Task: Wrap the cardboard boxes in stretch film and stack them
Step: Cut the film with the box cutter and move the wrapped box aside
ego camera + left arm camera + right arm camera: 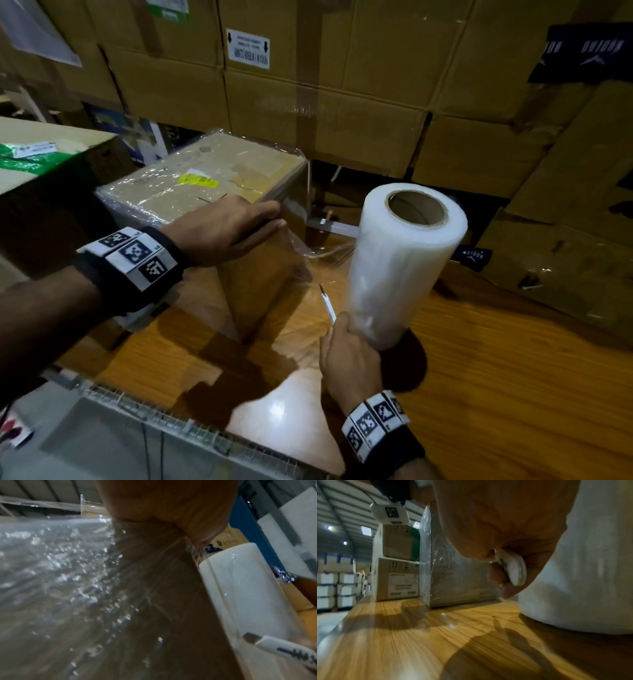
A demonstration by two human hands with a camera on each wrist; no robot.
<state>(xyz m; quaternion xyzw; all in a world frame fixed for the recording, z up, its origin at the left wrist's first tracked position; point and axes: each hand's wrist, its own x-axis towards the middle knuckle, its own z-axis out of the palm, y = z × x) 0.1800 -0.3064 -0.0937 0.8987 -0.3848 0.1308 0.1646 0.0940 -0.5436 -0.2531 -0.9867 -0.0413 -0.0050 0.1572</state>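
A cardboard box wrapped in clear film stands on the wooden table. My left hand lies with straight fingers on its top right edge and presses the film there. A sheet of film stretches from that edge to the white stretch film roll, which stands upright to the right. My right hand is at the roll's base and grips a white utility knife, blade pointing up at the film. The right wrist view shows fingers curled round the knife handle beside the roll.
A wall of large stacked cardboard boxes rises behind the table. A box with green tape sits at the left. Two stacked boxes stand behind the wrapped box. A metal mesh runs along the table's near edge.
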